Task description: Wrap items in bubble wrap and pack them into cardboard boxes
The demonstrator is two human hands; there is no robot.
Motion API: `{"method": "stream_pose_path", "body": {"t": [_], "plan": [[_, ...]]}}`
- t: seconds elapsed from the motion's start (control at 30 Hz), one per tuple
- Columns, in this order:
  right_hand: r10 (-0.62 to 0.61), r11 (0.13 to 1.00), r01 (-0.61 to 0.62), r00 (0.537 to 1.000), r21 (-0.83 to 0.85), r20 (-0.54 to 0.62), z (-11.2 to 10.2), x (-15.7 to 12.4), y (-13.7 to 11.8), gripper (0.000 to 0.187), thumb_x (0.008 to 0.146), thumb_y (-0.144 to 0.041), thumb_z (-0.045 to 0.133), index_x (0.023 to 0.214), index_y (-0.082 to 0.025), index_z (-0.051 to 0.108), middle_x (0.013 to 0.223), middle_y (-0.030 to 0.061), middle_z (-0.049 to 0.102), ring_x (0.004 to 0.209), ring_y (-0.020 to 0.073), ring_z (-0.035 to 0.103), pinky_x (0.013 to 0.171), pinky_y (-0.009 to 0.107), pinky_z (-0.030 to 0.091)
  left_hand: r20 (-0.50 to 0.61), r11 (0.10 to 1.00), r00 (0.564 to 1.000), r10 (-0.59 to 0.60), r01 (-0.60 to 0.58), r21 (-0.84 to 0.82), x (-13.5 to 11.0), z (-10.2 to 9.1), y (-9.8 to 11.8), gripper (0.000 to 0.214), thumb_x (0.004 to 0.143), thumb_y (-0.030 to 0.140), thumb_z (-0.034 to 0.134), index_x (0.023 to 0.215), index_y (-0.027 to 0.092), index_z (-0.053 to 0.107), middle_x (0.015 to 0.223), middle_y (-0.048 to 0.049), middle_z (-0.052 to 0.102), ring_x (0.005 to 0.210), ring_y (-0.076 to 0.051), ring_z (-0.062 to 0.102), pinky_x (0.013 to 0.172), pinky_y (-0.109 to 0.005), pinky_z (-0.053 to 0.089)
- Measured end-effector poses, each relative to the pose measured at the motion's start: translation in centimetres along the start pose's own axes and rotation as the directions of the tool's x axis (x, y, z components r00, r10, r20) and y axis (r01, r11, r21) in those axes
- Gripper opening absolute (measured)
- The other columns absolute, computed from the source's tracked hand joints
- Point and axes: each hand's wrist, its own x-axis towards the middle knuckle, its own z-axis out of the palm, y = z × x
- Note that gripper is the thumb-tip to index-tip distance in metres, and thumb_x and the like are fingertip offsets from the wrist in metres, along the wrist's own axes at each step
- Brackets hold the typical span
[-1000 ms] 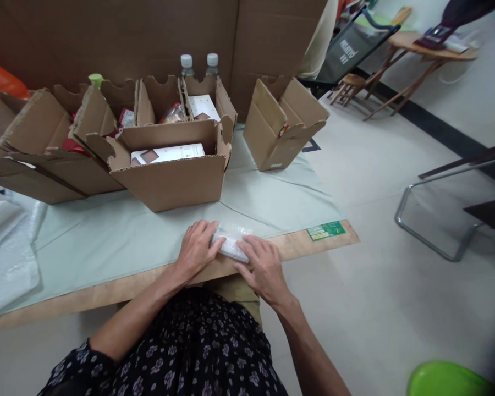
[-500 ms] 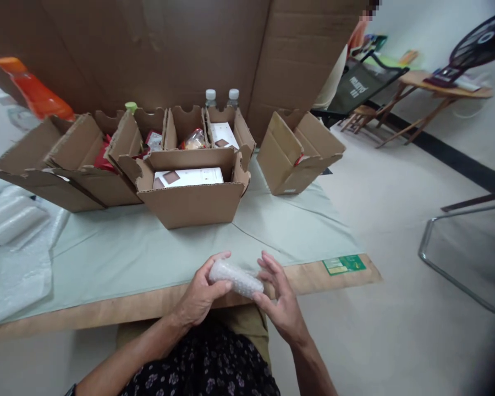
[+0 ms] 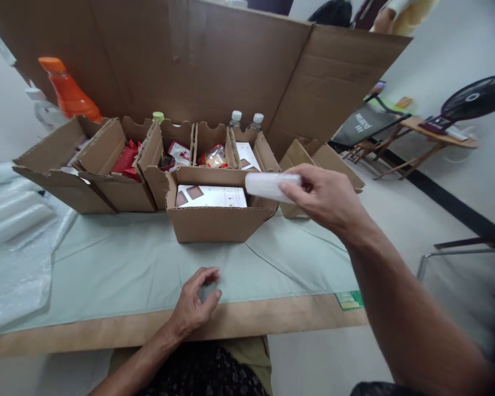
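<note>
My right hand (image 3: 319,192) grips one end of a bubble-wrapped roll (image 3: 268,186), a pale, blurred cylinder held nearly level. The roll is over the right end of the front cardboard box (image 3: 210,224), in which a white printed carton (image 3: 212,196) lies. Near the table's front edge, my left hand (image 3: 198,300) is held with thumb and fingers apart and nothing between them. Part of another cardboard box (image 3: 295,159) is hidden behind my right hand.
A row of cardboard boxes (image 3: 94,190) holds red packets (image 3: 127,159) and other packages. An orange bottle (image 3: 72,93) and a tall cardboard panel (image 3: 190,66) stand behind. Bubble wrap (image 3: 20,275) lies at left. A fan (image 3: 474,102) and a person's arm (image 3: 383,21) are farther off.
The bubble-wrapped roll has left my left hand and moved forward and up in my right hand, to above the front box. My left hand has stayed low, now without it.
</note>
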Motion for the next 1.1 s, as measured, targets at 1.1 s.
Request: {"method": "stream_pose_path", "body": {"t": [1.1], "plan": [[0.189,0.944,-0.222,0.970,0.246,0.150,3.6,-6.5,1.7,0.039,0.083,-0.036,0.066,0.118,-0.017,0.070,0.107,0.0095,0.078,0.085,0.0229,0.071,0.074,0.034,0.055,-0.511,0.956,0.847,0.145,0.013,0.292,3.1,-6.6,2.1,0.060,0.087,0.037,0.068,0.143,0.020,0.055,0.138,-0.0150,0.063,0.117,-0.028,0.064,0.105,-0.050,0.052]]}}
